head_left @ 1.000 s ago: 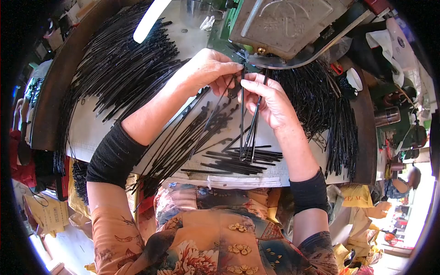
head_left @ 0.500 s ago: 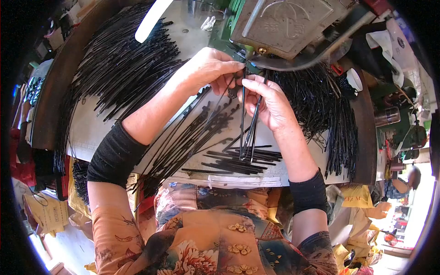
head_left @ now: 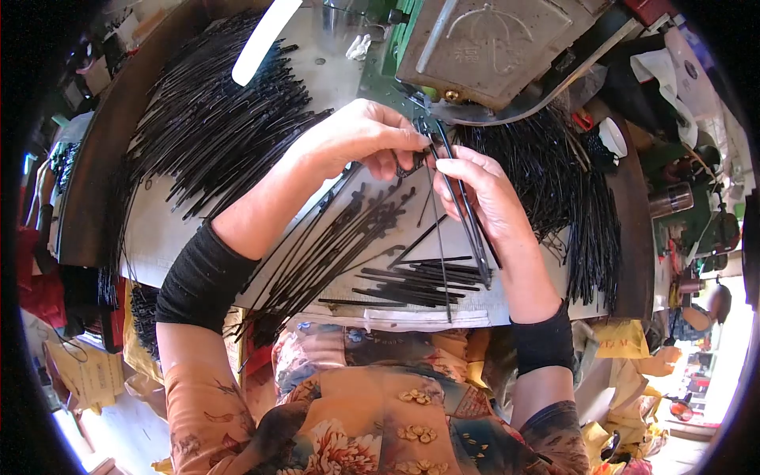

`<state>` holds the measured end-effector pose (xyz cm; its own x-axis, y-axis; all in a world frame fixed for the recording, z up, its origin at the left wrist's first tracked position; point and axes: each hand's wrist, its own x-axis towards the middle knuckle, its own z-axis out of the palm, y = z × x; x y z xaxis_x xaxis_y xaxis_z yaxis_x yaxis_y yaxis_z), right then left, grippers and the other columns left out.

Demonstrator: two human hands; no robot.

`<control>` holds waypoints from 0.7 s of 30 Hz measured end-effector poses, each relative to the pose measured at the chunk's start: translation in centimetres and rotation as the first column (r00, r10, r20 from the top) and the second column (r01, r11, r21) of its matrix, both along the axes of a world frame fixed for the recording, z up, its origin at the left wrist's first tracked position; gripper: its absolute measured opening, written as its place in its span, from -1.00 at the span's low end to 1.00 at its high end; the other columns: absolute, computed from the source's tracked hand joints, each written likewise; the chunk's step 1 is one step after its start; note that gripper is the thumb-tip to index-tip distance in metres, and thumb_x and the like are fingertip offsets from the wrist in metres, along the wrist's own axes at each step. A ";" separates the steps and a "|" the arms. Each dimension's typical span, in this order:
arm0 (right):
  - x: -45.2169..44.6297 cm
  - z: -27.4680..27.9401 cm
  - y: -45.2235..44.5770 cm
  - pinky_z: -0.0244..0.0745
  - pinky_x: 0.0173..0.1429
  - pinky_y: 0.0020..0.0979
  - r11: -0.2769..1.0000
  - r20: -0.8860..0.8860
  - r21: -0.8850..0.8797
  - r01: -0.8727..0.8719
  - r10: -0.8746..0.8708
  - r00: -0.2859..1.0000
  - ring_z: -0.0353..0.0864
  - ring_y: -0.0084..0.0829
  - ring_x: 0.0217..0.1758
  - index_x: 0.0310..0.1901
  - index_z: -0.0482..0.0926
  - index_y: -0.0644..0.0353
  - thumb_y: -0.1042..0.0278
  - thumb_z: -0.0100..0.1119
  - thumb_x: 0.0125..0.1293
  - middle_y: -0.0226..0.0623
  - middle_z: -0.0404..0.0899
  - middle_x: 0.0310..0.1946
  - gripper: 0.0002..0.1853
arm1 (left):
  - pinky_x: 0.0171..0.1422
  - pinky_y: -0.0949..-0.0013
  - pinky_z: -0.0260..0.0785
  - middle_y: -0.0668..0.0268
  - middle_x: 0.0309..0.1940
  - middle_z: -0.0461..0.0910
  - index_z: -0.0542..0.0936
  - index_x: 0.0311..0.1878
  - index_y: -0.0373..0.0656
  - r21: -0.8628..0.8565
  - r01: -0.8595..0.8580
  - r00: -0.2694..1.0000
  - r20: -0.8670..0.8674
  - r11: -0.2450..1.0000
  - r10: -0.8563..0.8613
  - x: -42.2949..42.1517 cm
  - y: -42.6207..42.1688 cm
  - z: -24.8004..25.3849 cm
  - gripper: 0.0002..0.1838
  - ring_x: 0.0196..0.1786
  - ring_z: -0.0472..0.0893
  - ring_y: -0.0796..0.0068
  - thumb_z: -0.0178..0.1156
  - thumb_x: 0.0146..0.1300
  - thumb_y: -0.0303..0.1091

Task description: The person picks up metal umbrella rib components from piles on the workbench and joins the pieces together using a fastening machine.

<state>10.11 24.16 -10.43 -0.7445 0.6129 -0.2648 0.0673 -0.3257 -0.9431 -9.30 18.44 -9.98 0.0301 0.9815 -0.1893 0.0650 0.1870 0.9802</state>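
Between my two hands is a small bundle of black umbrella ribs (head_left: pixel 469 226), its jointed upper ends at my fingertips and its long ends slanting down toward me. My left hand (head_left: pixel 368 138) pinches the upper ends with thumb and fingers. My right hand (head_left: pixel 484 186) is closed around the ribs just below, thumb on top. One thin rod (head_left: pixel 445 269) hangs apart from the bundle. Under my hands lie loose long ribs (head_left: pixel 340 237) and a short stack of black rods (head_left: pixel 419 285) on the pale worktable (head_left: pixel 507 297).
A machine with an umbrella emblem (head_left: pixel 483 47) stands just beyond my hands, its curved metal arm (head_left: pixel 546 99) at the right. Large heaps of black ribs (head_left: pixel 237 119) lie left and more ribs (head_left: pixel 546 182) right. A white lamp tube (head_left: pixel 265 39) hangs over the left heap.
Both hands have come slightly back from the machine, the right one also moving right. The lower ends of the ribs have swung right, and a thin rod now hangs separately.
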 end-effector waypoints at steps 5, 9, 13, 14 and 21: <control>3.0 1.3 0.3 0.17 -0.56 -0.69 0.994 0.123 0.100 -0.043 0.031 0.992 0.32 -0.70 -0.65 -0.18 0.49 0.29 0.25 0.09 0.23 -0.46 0.43 -0.59 -0.73 | -0.58 0.61 0.35 0.37 -0.59 0.58 0.62 -0.35 -0.26 -0.004 0.110 0.989 -0.103 0.994 -0.110 0.2 -0.8 0.3 -0.76 -0.66 0.51 0.65 0.22 0.16 -0.23; 7.5 2.5 1.6 0.13 -0.59 -0.67 0.949 0.284 0.313 0.025 -0.119 0.951 0.26 -0.72 -0.67 -0.14 0.50 0.33 0.24 0.07 0.24 -0.53 0.37 -0.63 -0.69 | -0.59 0.59 0.34 0.35 -0.55 0.60 0.63 -0.27 -0.30 -0.008 0.240 0.921 -0.315 0.971 -0.231 0.8 -1.6 0.0 -0.72 -0.66 0.50 0.66 0.22 0.16 -0.23; 13.5 4.3 4.8 0.18 -0.54 -0.64 0.816 0.404 0.575 0.061 -0.348 0.846 0.32 -0.67 -0.62 -0.03 0.50 0.30 0.24 0.09 0.25 -0.48 0.40 -0.60 -0.65 | -0.38 0.43 0.43 0.28 -0.54 0.61 0.66 -0.31 -0.16 0.142 0.408 0.699 -0.684 0.902 -0.208 2.5 -3.4 -0.4 -0.74 -0.54 0.57 0.51 0.24 0.08 -0.17; 14.8 4.3 5.8 0.24 -0.50 -0.63 0.743 0.424 0.666 0.071 -0.455 0.783 0.38 -0.65 -0.58 -0.01 0.50 0.27 0.24 0.09 0.26 -0.44 0.46 -0.57 -0.66 | -0.28 0.34 0.45 0.25 -0.54 0.61 0.65 -0.34 -0.13 0.110 0.429 0.656 -0.721 0.897 -0.225 3.3 -4.3 0.4 -0.74 -0.46 0.61 0.36 0.25 0.05 -0.13; 13.8 3.3 4.4 0.36 -0.34 -0.61 0.506 0.413 0.854 -0.116 -0.527 0.743 0.45 -0.67 -0.40 0.08 0.46 0.22 0.28 0.15 0.26 -0.46 0.54 -0.31 -0.63 | -0.31 0.14 0.40 0.11 -0.63 0.53 0.54 -0.46 -0.17 0.081 0.516 0.459 -0.867 0.853 -0.195 5.3 -5.4 -0.9 -0.80 -0.47 0.57 0.06 0.22 0.06 -0.23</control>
<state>23.91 28.57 -7.10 -0.4495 0.8834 0.1328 0.7094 0.4433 -0.5479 -4.04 13.01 -10.87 0.3829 0.9229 -0.0396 0.8355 -0.3277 0.4410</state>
